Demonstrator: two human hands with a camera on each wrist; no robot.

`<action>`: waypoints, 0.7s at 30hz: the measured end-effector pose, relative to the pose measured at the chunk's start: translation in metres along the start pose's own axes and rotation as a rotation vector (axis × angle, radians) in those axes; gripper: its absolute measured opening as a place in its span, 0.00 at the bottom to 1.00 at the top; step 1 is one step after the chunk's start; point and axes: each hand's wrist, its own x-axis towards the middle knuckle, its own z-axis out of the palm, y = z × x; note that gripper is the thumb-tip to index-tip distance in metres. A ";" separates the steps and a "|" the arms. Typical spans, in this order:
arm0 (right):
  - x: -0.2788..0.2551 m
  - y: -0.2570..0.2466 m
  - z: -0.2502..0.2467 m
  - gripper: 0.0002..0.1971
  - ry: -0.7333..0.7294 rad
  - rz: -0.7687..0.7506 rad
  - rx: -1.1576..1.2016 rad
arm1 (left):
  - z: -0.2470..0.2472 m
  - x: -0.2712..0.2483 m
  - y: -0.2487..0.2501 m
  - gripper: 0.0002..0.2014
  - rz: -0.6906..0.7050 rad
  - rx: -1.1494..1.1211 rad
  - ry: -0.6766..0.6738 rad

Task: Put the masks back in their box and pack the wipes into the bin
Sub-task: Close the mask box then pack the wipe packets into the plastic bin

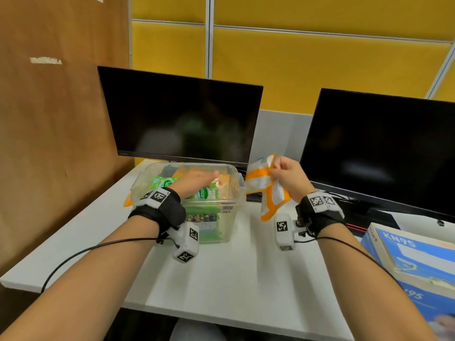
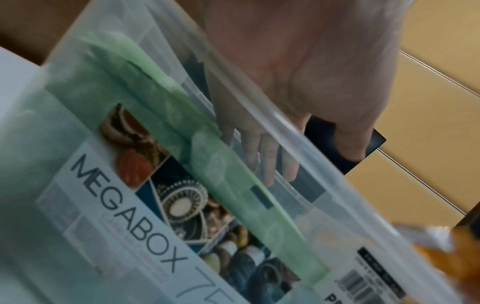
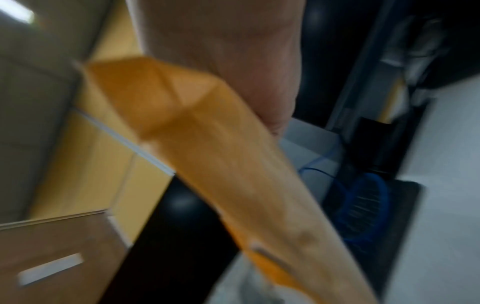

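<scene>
A clear plastic bin point(image 1: 229, 193) stands on the white desk, holding green wipe packs point(image 1: 205, 193) and orange ones point(image 1: 225, 179). My left hand point(image 1: 197, 179) reaches into the bin, its fingers point(image 2: 267, 162) straight above the packs. Through the bin wall point(image 2: 285, 127) the left wrist view shows the same flat hand. My right hand point(image 1: 286, 173) grips orange-and-white wipe packs point(image 1: 264, 183) in the air just right of the bin; they hang blurred and orange point(image 3: 221, 148) in the right wrist view. A blue KN95 mask box point(image 1: 416, 264) lies at the desk's right edge.
Two dark monitors point(image 1: 182, 119) point(image 1: 384, 148) stand behind the bin and my right hand. A brown board point(image 1: 49, 143) walls off the left side. One orange pack point(image 1: 127, 201) sticks out at the bin's left. Black cables and a monitor base point(image 1: 364, 212) lie at the right.
</scene>
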 end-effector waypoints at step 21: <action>-0.011 -0.114 0.120 0.11 -0.496 -0.487 -0.320 | -0.037 -0.005 -0.030 0.22 0.128 -1.264 -0.136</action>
